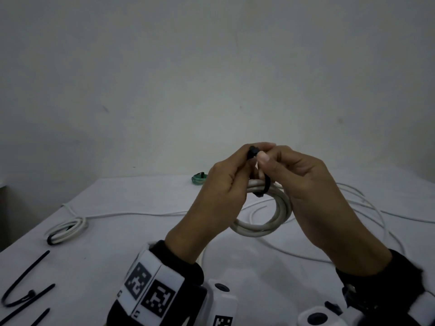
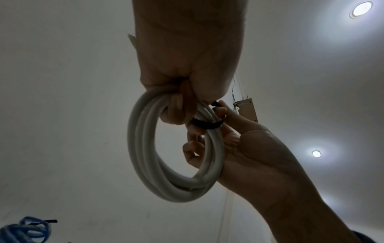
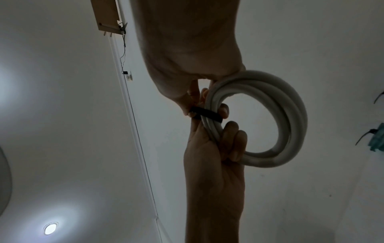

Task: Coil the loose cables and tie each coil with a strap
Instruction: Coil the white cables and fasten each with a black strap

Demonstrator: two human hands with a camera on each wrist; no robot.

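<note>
Above the table I hold a white cable coil [image 1: 263, 225] of several turns between both hands. A black strap [image 1: 267, 184] is looped around its top bundle. My left hand [image 1: 223, 187] curls around the coil and pinches the strap's black head at the top. My right hand [image 1: 306, 182] pinches the strap just beside it, thumb against the head. From below, the left wrist view shows the coil [image 2: 176, 164], the strap [image 2: 204, 124] and my left hand [image 2: 187, 65]. The right wrist view shows the coil [image 3: 280, 123], the strap [image 3: 205, 115] and my right hand [image 3: 187, 57].
A tied white coil [image 1: 67, 229] lies at the table's left, a green coil [image 1: 199, 178] at the back. Loose black straps [image 1: 23, 278] lie at the front left. Loose white cable [image 1: 367, 208] sprawls across the right. A blue coil [image 2: 25, 230] shows in the left wrist view.
</note>
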